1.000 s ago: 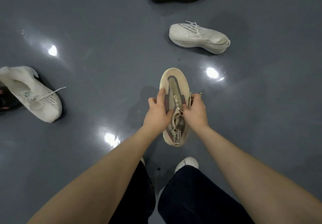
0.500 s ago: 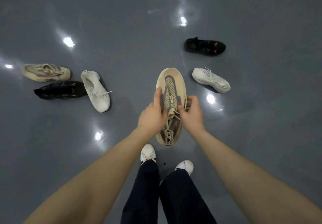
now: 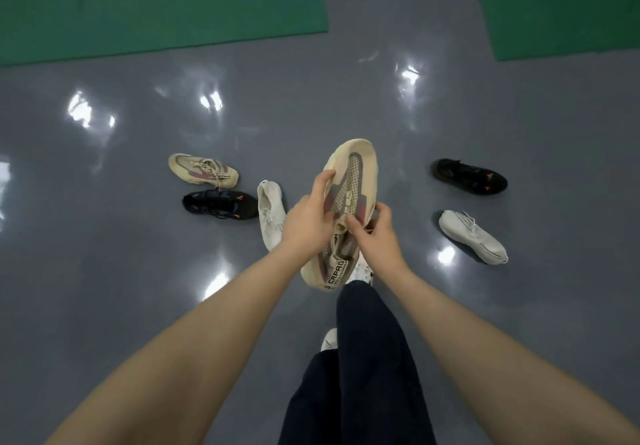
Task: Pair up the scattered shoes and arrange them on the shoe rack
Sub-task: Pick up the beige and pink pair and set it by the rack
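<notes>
Head view, looking down at both hands over a glossy grey floor point(image 3: 138, 271).

Held item: a beige knit sneaker with dusty-pink side panels and a perforated centre strip point(image 3: 349, 181), off the floor, toe pointing away from the person, heel nearest the body. Black lettering shows on its heel tab.
- Left hand point(image 3: 308, 223): grasping the sneaker's left edge, thumb lying along the rim, fingers curled round the side.
- Right hand point(image 3: 375, 236): grasping the sneaker's right side near the lace area, fingers curled in and pinching the upper.

Loose shoes on the floor, left of the hands:
- matching beige and pink sneaker point(image 3: 203, 170), lying on its side, farthest left.
- black sneaker with orange accents point(image 3: 220, 205), just nearer than the beige one, touching or almost touching it; cannot tell which.
- white knit sneaker point(image 3: 270, 214), immediately right of that black one, partly hidden behind the left hand.

Loose shoes on the floor, right of the hands:
- second black sneaker with orange accents point(image 3: 469, 176), well apart from the held shoe.
- second white knit sneaker with laces point(image 3: 472, 236), nearer the person than that black one.

Other: green floor mats at upper left point(image 3: 156, 4) and upper right point(image 3: 568, 4). Dark trousers point(image 3: 363, 358) and white shoe tips visible below the hands.
</notes>
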